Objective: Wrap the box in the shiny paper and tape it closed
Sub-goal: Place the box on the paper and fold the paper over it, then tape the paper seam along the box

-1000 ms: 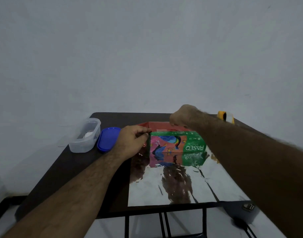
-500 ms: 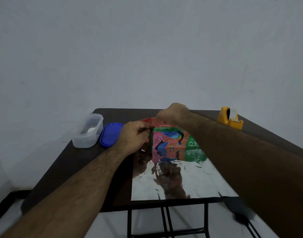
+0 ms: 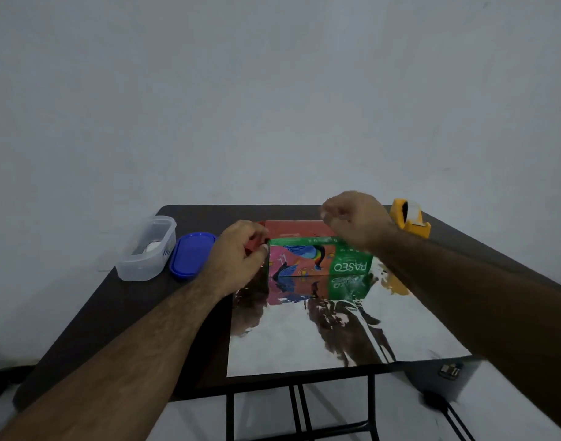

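Note:
The box (image 3: 317,259), a colourful tissue carton with green "PASEO" lettering, stands on the far part of the shiny paper (image 3: 336,338), a silver sheet spread toward the table's near edge. A reddish-looking flap of the paper (image 3: 299,229) lies over the box's top. My left hand (image 3: 237,259) pinches that flap against the box's top left corner. My right hand (image 3: 355,218) hovers just above the box's right end with curled, blurred fingers; I cannot make out anything in them. A yellow tape dispenser (image 3: 411,219) sits right behind that hand.
A clear plastic tub (image 3: 147,248) and its blue lid (image 3: 191,254) lie at the left of the dark table (image 3: 129,313). A grey device with a cable (image 3: 444,374) sits below the table's near right corner. A plain wall is behind.
My right hand has lifted off the box's top and moved right, toward the tape dispenser. My left hand stays pinched at the box's left corner.

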Tool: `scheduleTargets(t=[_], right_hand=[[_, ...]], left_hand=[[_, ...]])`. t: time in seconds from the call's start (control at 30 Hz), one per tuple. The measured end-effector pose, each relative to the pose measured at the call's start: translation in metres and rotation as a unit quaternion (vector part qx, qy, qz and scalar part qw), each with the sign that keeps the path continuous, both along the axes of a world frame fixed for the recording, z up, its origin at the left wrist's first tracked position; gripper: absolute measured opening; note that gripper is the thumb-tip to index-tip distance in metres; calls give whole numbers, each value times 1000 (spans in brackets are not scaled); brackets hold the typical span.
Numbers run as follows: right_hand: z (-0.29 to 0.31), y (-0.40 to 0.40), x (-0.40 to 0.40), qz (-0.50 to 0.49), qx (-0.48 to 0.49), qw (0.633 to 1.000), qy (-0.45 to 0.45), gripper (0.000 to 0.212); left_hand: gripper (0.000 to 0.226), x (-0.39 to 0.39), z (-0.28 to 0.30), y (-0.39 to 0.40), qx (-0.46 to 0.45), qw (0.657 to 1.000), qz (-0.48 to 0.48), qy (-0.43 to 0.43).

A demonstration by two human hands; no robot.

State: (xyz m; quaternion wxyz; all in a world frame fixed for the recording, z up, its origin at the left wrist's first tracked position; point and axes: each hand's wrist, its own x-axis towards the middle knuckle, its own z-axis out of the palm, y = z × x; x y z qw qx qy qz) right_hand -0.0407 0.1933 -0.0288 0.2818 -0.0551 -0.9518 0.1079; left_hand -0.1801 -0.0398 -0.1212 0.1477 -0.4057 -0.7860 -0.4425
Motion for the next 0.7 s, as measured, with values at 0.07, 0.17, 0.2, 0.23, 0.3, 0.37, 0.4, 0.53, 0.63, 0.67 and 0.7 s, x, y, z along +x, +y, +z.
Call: scheduleTargets(t=[0.07, 0.17, 0.2, 0.23, 0.3, 0.37, 0.4, 0.53, 0.63, 0.67, 0.7], right_hand=[[-16, 11, 16, 11, 88, 994, -71, 51], [-36, 18, 29, -6, 176, 972, -153, 65], [-40, 18, 31, -5, 178, 972, -154, 67], [-44, 17, 31, -4, 175, 974, -143, 68], [-49, 15, 31, -7, 172, 979, -112, 69], [-52, 12, 30, -13, 186, 978, -92, 74], [-54, 11, 29, -18, 192, 977, -90, 76], [-57, 8, 29, -53, 195, 976, -81, 73], [-63, 15, 32, -61, 238, 969, -5, 52], [-65, 19, 33, -52, 246, 968, 21, 42], [-66, 23, 35, -39, 250, 966, 44, 35]], left_hand=[[39, -1, -1, 2, -20, 999, 7, 38], [54, 1, 3, 3, -37, 994, -17, 98], [59, 2, 5, 4, -44, 992, -23, 116], [60, 5, 5, 6, -58, 989, -22, 138], [55, 13, 4, 10, -107, 978, -6, 179], [56, 16, 2, 14, -152, 967, 16, 205], [59, 16, 1, 14, -165, 962, 27, 216], [60, 13, -1, 12, -195, 942, 63, 266], [59, 13, 2, 12, -161, 943, 70, 284], [59, 14, 8, 14, -139, 948, 69, 277], [61, 14, 16, 17, -117, 956, 66, 261]])
